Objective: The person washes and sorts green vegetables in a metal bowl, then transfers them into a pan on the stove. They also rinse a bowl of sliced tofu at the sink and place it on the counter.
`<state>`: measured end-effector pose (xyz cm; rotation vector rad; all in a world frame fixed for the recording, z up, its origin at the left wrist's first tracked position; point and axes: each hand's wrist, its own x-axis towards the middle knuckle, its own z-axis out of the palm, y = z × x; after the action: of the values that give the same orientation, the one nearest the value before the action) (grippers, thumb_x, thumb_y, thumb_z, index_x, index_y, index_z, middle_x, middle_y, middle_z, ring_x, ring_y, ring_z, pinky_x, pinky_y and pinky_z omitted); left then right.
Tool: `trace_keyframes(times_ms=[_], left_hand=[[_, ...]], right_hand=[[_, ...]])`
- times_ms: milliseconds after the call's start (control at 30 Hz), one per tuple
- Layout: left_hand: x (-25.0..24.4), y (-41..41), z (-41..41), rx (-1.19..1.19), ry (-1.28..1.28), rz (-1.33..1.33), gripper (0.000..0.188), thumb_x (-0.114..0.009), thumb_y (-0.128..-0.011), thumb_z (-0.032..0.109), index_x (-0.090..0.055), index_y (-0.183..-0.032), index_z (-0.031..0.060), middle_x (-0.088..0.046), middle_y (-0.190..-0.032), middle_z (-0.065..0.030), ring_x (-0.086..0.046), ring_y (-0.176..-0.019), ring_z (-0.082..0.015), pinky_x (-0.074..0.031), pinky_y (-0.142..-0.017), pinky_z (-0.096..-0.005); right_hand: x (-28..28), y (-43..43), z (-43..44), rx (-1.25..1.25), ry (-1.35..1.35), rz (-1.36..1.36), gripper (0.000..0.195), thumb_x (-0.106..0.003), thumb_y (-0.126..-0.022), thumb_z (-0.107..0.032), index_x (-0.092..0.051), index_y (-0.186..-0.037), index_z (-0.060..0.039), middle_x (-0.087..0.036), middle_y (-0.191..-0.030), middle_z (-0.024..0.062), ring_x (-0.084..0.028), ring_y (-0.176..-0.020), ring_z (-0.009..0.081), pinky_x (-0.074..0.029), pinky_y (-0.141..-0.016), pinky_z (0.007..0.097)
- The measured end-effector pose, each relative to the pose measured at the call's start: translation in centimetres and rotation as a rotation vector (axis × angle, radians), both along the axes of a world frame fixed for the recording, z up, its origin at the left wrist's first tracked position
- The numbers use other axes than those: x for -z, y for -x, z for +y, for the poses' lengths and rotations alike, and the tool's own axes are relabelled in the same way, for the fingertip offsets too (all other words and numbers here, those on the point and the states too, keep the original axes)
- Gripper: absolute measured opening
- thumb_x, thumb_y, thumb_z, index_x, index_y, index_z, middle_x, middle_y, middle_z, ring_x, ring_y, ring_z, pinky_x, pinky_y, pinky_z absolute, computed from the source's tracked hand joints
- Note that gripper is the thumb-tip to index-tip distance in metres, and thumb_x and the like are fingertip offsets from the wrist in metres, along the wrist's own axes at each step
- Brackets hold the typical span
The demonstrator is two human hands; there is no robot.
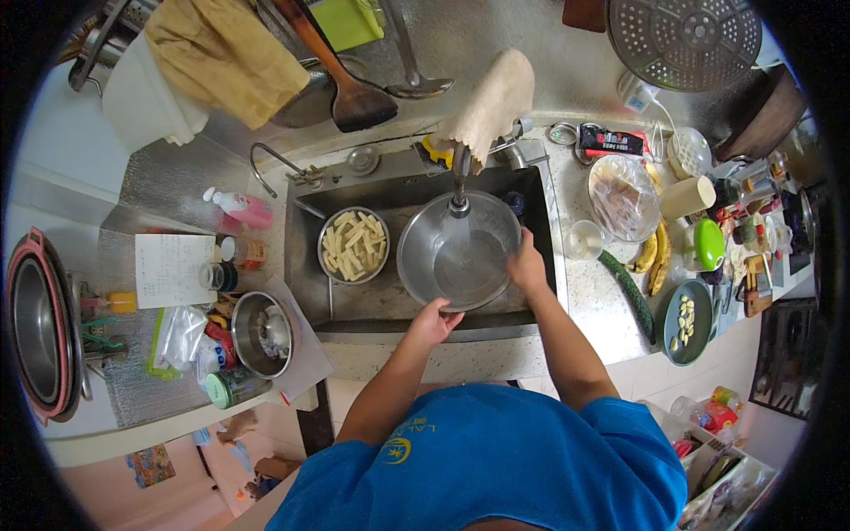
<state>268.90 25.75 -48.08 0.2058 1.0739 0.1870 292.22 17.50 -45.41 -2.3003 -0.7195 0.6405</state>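
Water runs from the faucet [459, 199] into a large stainless steel bowl [425, 265], tilted inside the sink [372, 318]. On the bowl's near rim my left hand [435, 322] has a grip, thumb on top. My right hand [528, 265] clasps the rim at the right; its fingertips are blurred and partly hidden. To the left in the sink stands a smaller metal bowl [386, 262] filled with pale cut vegetable sticks [354, 245]. A beige cloth [498, 99] hangs over the faucet's upper part.
On the right counter lie a cucumber [627, 295], bananas [659, 259], a plastic-covered bowl [623, 199] and a green dish [700, 332] with peeled garlic cloves. At left are a pink soap bottle [246, 209], a steel pot [242, 332] and a jar [229, 388]. A wooden spatula [358, 99] hangs behind.
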Motion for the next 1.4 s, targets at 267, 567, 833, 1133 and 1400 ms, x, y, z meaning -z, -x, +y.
trace_keyframes(times_ms=[267,567,833,1133,1400], left_hand=[[1.1,-2.0,1.2,0.187,-0.189,0.063,0.038,-0.054,-0.084,0.015,-0.05,-0.119,0.0017,-0.062,-0.105,-0.0133,-0.064,-0.091,-0.027,-0.058,-0.078,-0.0419],[-4.0,4.1,5.8,0.444,-1.136,0.903,0.083,-0.057,-0.078,0.007,-0.021,-0.151,0.016,-0.06,-0.119,-0.0245,-0.064,-0.093,-0.0436,-0.049,-0.084,-0.049],[-6.5,10.5,6.6,0.719,-2.028,0.894,0.093,-0.062,-0.068,-0.002,-0.029,-0.15,0.0273,-0.046,-0.141,-0.0229,-0.067,-0.07,-0.0327,-0.054,-0.062,-0.0379],[-5.9,10.9,8.7,0.849,-2.061,0.58,0.088,-0.063,-0.07,-0.003,-0.031,-0.149,0.0217,-0.032,-0.152,-0.0188,-0.065,-0.092,-0.0356,-0.054,-0.073,-0.0396],[8.7,16.7,18.8,0.16,-0.582,0.707,0.043,-0.057,-0.087,0.022,-0.05,-0.126,0.0043,-0.059,-0.121,-0.0111,-0.061,-0.107,-0.0314,-0.05,-0.087,-0.0456]], right_hand=[[2.6,-17.9,8.6,-0.005,0.058,-0.48,0.048,-0.035,-0.101,-0.034,-0.064,-0.093,0.0032,-0.066,-0.089,0.0273,-0.063,-0.082,0.0451,-0.05,-0.075,0.0524],[2.1,-17.4,9.6,-0.061,0.095,-0.41,0.047,-0.042,-0.099,-0.041,-0.065,-0.101,0.0004,-0.066,-0.099,0.0251,-0.061,-0.098,0.0423,-0.047,-0.085,0.0487],[-1.2,0.9,2.4,-0.516,-0.301,-0.196,0.1,-0.083,-0.063,-0.01,-0.028,-0.147,-0.009,-0.041,-0.144,0.021,-0.045,-0.129,0.037,-0.04,-0.107,0.0418],[-3.4,5.4,-1.0,-0.478,-0.112,-0.28,0.104,-0.064,-0.067,0.006,-0.009,-0.153,-0.0133,-0.05,-0.134,0.0251,-0.062,-0.101,0.0421,-0.054,-0.079,0.0439],[-4.9,10.3,-1.8,-0.011,-0.147,0.072,0.089,-0.052,-0.077,0.016,-0.018,-0.152,-0.0154,-0.055,-0.13,0.0247,-0.056,-0.119,0.0366,-0.048,-0.094,0.0383]])
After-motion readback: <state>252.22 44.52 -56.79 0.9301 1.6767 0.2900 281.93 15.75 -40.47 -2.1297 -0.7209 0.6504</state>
